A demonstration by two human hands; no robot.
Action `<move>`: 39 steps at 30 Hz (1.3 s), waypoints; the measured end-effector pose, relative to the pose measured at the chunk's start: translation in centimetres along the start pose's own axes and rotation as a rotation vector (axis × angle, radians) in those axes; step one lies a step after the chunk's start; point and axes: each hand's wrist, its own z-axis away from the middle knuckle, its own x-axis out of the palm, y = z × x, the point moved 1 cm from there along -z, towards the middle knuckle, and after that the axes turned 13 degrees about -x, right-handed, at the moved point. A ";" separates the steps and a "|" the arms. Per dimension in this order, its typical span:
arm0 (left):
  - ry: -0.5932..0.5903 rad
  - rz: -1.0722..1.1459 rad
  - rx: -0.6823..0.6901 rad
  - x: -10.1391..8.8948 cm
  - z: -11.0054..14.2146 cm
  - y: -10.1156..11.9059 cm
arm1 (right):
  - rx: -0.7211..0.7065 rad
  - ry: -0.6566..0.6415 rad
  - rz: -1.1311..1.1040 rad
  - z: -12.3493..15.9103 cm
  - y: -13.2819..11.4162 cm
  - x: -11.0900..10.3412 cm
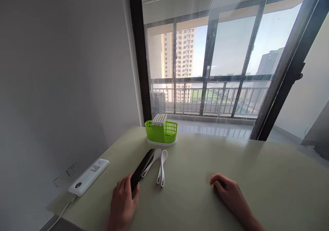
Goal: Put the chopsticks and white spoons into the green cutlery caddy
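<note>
A bundle of black chopsticks [140, 169] lies slanted on the table, its far tips close to a white spoon. My left hand [123, 198] is closed around the near end of the bundle, thumb on the right side and fingers on the left. Just right of the chopsticks is a white spoon [151, 163] with dark marks on its handle. Beside it, white spoons [162, 167] lie overlapping, bowls pointing away from me. My right hand [227, 190] rests on the table to the right, fingers curled in, with nothing visible in it.
Behind the spoons stands a green basket [155, 135] with a white slatted top piece and white base. A white power strip [88, 178] with a cable lies along the table's [190, 203] left edge, near the wall. A large window [226, 52] is beyond the far edge.
</note>
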 end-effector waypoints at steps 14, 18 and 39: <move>0.011 0.000 -0.097 0.0 -0.6 -0.3 | 0.028 -0.012 -0.034 -0.3 -0.5 0.0; -0.216 -0.145 -0.184 -1.2 -1.9 0.9 | 0.016 -0.005 -0.030 -0.4 -0.4 0.0; -0.563 -0.597 -0.088 -2.5 -5.9 4.7 | 0.029 -0.008 -0.028 -0.5 0.0 0.1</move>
